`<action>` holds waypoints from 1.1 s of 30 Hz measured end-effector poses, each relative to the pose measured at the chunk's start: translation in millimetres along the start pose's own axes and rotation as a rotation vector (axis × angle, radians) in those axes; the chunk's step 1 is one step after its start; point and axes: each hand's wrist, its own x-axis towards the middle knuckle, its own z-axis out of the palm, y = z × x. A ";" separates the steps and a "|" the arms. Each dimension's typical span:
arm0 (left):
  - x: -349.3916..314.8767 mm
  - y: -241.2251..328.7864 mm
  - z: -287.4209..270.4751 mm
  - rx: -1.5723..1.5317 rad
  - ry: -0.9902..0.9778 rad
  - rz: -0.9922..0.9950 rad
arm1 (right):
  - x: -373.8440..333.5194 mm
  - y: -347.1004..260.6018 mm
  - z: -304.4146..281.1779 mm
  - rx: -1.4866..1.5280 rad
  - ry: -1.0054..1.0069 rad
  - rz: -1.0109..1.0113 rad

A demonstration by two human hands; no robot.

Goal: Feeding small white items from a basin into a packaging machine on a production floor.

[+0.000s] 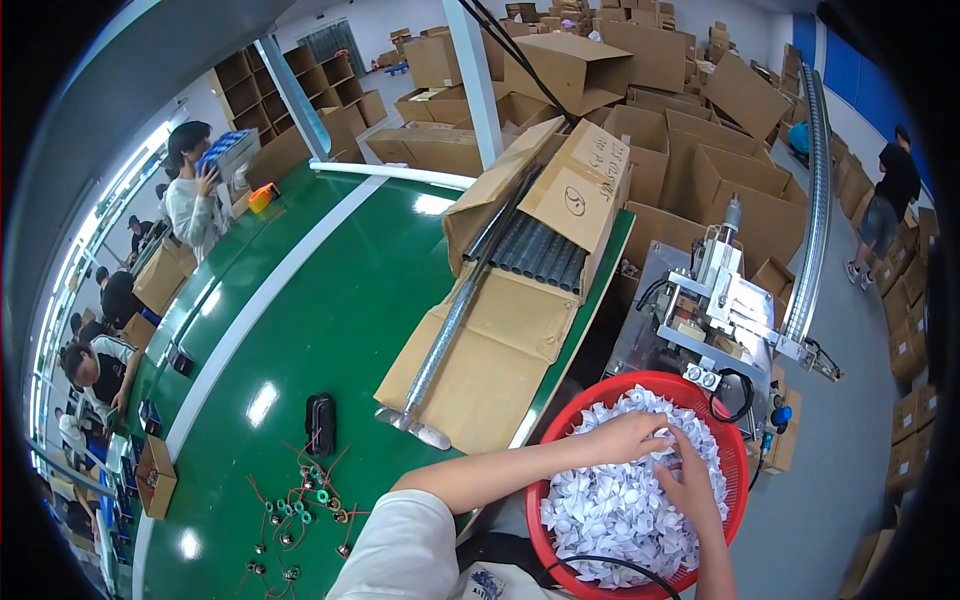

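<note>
White, heaped in the red basket [739, 468], lower right of the frame: small pieces [590, 510]. Probably light, thin, easily bent; best pinched by an edge. Above, left hand [626, 438] and right hand [690, 482] close together, fingers part curled; cannot tell if gripping any.

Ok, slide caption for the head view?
Left hand and right hand over red basket of white pieces, beside green table.
</note>
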 end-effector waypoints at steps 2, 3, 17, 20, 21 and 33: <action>0.6 2.5 0.1 -0.016 -0.015 -0.045 | 1.3 1.1 1.6 -0.007 0.009 -0.029; 0.9 3.3 0.0 -0.028 -0.032 -0.090 | 2.2 1.8 2.6 -0.012 0.019 -0.059; 4.9 9.6 -10.9 -0.501 -0.118 -0.375 | 25.1 15.6 2.2 0.056 0.130 -0.168; 6.7 15.3 -16.5 -0.768 -0.010 -0.617 | 30.9 18.8 -5.2 0.009 0.176 -0.007; 7.6 14.2 -19.4 -0.863 0.011 -0.613 | 31.2 17.2 -12.6 0.061 0.177 -0.034; 25.1 39.7 -58.5 -0.938 0.033 -0.469 | 98.8 -53.1 -70.2 0.584 0.278 0.008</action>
